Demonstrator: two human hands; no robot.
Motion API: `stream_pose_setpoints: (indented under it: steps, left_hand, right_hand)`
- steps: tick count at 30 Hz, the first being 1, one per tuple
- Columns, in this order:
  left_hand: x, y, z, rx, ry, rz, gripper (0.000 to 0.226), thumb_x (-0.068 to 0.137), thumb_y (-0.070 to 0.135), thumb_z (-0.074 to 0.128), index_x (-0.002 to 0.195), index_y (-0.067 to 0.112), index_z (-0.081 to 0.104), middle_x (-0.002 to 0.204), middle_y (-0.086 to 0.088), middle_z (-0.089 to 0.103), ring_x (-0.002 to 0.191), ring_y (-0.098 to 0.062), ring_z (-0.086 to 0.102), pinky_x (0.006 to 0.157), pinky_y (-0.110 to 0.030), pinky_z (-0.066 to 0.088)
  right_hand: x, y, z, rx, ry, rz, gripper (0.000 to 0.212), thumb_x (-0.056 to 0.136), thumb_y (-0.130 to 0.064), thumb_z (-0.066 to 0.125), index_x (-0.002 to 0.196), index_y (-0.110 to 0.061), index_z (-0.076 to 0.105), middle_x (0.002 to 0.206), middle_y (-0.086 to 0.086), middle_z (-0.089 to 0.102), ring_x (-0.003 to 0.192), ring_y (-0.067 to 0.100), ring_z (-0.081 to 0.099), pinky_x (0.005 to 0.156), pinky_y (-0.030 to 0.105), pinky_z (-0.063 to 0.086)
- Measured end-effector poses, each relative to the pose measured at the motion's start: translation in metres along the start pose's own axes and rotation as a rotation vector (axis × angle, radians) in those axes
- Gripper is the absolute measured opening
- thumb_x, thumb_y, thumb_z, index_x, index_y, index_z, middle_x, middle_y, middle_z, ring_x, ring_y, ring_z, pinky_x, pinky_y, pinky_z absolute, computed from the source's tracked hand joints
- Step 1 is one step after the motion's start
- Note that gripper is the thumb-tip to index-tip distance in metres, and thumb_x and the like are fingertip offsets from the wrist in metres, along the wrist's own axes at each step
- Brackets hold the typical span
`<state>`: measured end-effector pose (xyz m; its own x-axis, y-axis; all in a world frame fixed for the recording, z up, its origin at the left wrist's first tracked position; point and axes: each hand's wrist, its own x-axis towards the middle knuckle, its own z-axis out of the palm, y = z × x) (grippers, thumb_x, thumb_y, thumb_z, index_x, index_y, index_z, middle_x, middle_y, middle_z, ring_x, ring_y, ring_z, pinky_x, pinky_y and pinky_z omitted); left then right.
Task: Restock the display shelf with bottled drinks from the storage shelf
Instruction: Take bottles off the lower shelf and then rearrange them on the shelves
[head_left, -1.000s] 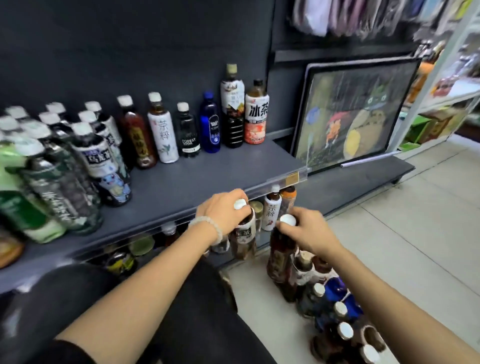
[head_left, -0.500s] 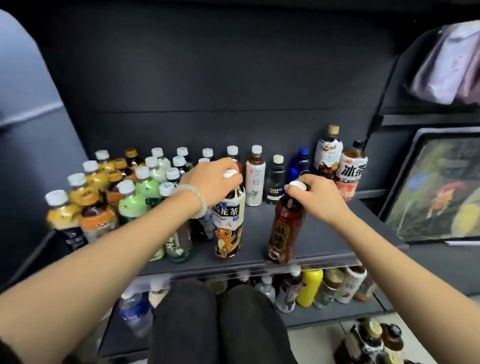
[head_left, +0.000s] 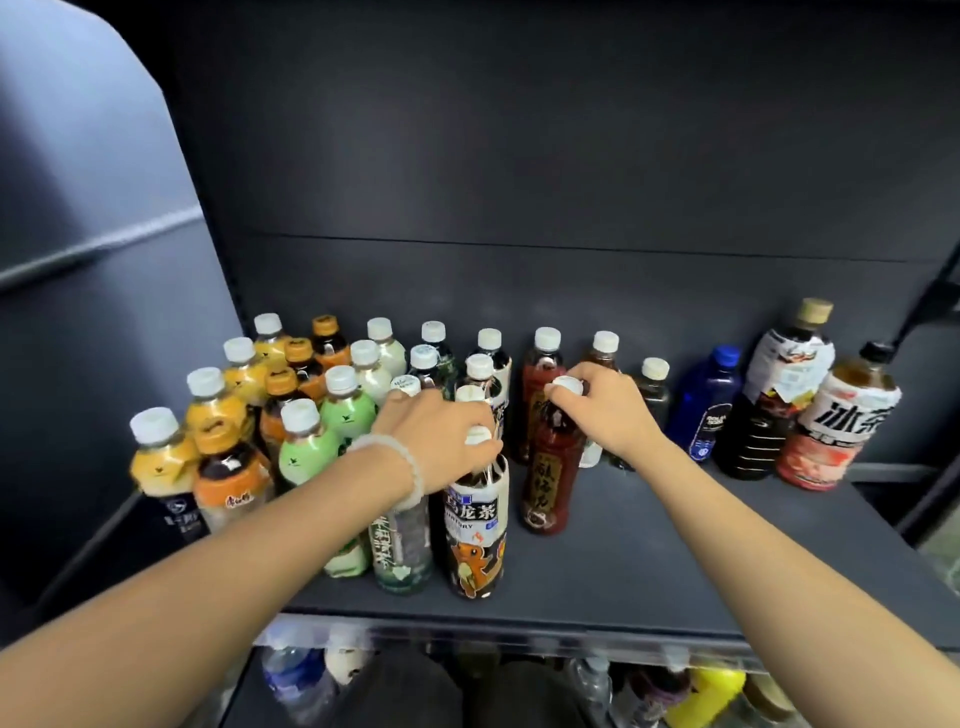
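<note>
Presently the dark display shelf (head_left: 649, 571) carries many upright bottles, massed at far left. Left hand (head_left: 441, 441) grips the cap of the oolong tea bottle (head_left: 475, 530) standing near the front edge; just right of it, right hand (head_left: 608, 410) pinches the cap of the dark red bottle (head_left: 550, 478), also standing on the shelf.
</note>
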<state>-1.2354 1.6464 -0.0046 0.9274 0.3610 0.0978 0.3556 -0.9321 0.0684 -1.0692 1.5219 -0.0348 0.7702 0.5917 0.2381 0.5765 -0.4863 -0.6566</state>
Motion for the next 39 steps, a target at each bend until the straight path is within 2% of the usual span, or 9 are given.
stream_pose_setpoints:
  steps: [3,8,17,22,26,29,33,36,39]
  left_hand:
    - [0.001,-0.002,0.003,-0.002,-0.012,0.016,0.025,0.089,0.055,0.041,0.103,0.040,0.055,0.087,0.002,0.052,0.101,-0.021,0.052,0.095,-0.037,0.033]
    - [0.003,-0.005,0.004,-0.015,-0.006,0.065,0.026,0.089,0.057,0.041,0.103,0.041,0.055,0.079,0.006,0.046,0.084,-0.015,0.042,0.090,-0.035,0.034]
    - [0.000,-0.007,0.007,-0.032,0.010,0.078,0.028,0.090,0.056,0.041,0.109,0.039,0.054,0.083,0.006,0.050,0.096,-0.018,0.052,0.091,-0.035,0.033]
    - [0.002,-0.006,0.008,-0.050,0.000,0.038,0.028,0.090,0.057,0.042,0.107,0.037,0.053,0.093,-0.001,0.062,0.095,-0.022,0.056,0.082,-0.033,0.036]
    - [0.003,-0.005,0.007,-0.048,-0.022,0.039,0.025,0.089,0.057,0.043,0.103,0.039,0.053,0.088,0.002,0.059,0.096,-0.022,0.056,0.086,-0.035,0.038]
    - [0.002,-0.004,0.006,-0.028,-0.025,0.041,0.025,0.089,0.057,0.042,0.103,0.039,0.053,0.086,0.004,0.057,0.096,-0.022,0.056,0.089,-0.036,0.040]
    - [-0.001,-0.002,0.009,0.003,-0.010,0.044,0.029,0.092,0.056,0.038,0.108,0.037,0.053,0.098,0.001,0.065,0.098,-0.023,0.057,0.092,-0.037,0.038]
    - [-0.002,0.001,0.008,0.013,-0.038,0.041,0.034,0.092,0.059,0.032,0.110,0.037,0.051,0.104,0.001,0.065,0.101,-0.023,0.057,0.095,-0.038,0.036]
    - [-0.003,0.005,0.007,0.004,-0.052,-0.001,0.040,0.091,0.061,0.032,0.118,0.036,0.049,0.117,0.002,0.061,0.110,-0.022,0.054,0.093,-0.038,0.036]
  right_hand:
    - [0.020,-0.001,0.008,-0.016,0.003,-0.013,0.024,0.087,-0.036,0.058,0.095,-0.015,0.063,0.079,0.001,0.062,0.079,0.017,0.054,0.068,0.026,0.035]
    - [0.045,-0.001,0.014,-0.010,-0.009,-0.007,0.030,0.087,-0.035,0.058,0.100,-0.009,0.063,0.088,0.006,0.065,0.085,0.020,0.055,0.070,0.027,0.036]
    - [0.059,0.002,0.015,-0.086,-0.121,-0.004,0.034,0.089,-0.036,0.053,0.113,-0.012,0.055,0.104,0.006,0.061,0.094,0.021,0.053,0.076,0.027,0.035]
    - [0.053,0.007,0.006,-0.093,-0.158,-0.019,0.033,0.091,-0.034,0.052,0.115,-0.011,0.051,0.103,0.006,0.059,0.094,0.021,0.051,0.076,0.028,0.034]
    - [0.050,0.006,0.007,-0.088,-0.180,-0.068,0.031,0.094,-0.030,0.050,0.116,-0.008,0.051,0.102,0.007,0.057,0.095,0.022,0.051,0.078,0.027,0.034]
    - [0.053,0.007,0.007,-0.118,-0.201,-0.093,0.036,0.094,-0.032,0.049,0.121,-0.008,0.051,0.111,0.009,0.057,0.100,0.022,0.051,0.082,0.028,0.034]
    - [0.049,0.012,0.007,-0.120,-0.180,-0.089,0.041,0.094,-0.038,0.049,0.126,-0.013,0.050,0.119,0.012,0.058,0.111,0.027,0.052,0.092,0.033,0.037]
    - [0.033,0.015,0.003,-0.093,-0.140,-0.067,0.050,0.094,-0.038,0.050,0.135,-0.012,0.041,0.126,0.007,0.055,0.116,0.025,0.050,0.086,0.028,0.035]
    - [0.011,0.019,-0.006,-0.103,-0.114,-0.027,0.049,0.093,-0.039,0.050,0.130,-0.007,0.044,0.115,0.012,0.058,0.107,0.027,0.054,0.083,0.032,0.039]
